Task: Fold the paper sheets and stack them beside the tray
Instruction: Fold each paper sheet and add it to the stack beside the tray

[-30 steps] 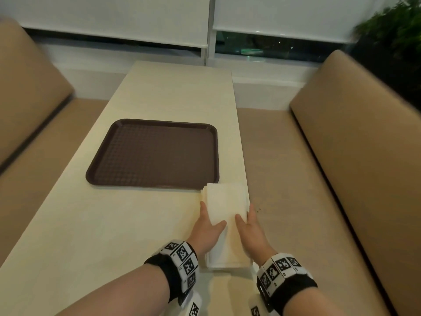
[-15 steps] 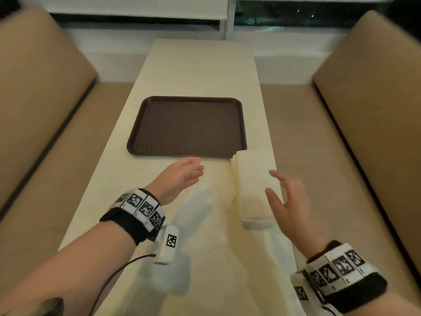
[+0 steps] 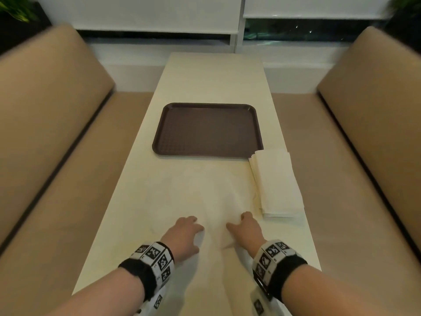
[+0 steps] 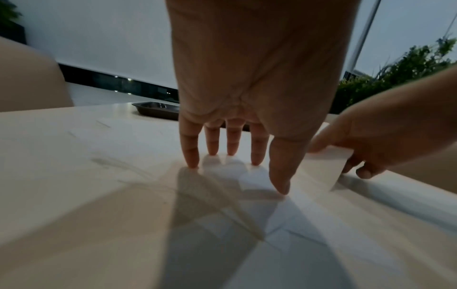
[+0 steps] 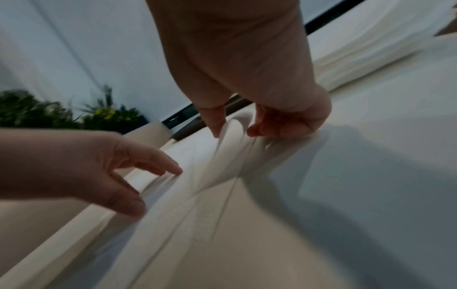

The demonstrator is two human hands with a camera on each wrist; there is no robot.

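A dark brown tray [image 3: 207, 131] sits mid-table. A stack of folded white paper sheets [image 3: 276, 183] lies by its near right corner, along the table's right edge. A loose pale sheet [image 3: 214, 201] lies flat in front of me. My left hand [image 3: 186, 231] rests on it with straight, spread fingers [image 4: 190, 156], tips touching the paper. My right hand [image 3: 245, 226] pinches a raised edge of the sheet [image 5: 232, 148] between thumb and curled fingers, just near of the stack.
The long cream table [image 3: 211, 76] runs away from me between two tan padded benches [image 3: 57, 133] [image 3: 364, 133]. A window with white blinds closes the far end. Green plants [image 3: 16, 10] stand in the far corners.
Both hands have left the folded stack and drawn back toward me. They now meet on the loose sheet; the right hand has pinched its edge and the left has come down flat.
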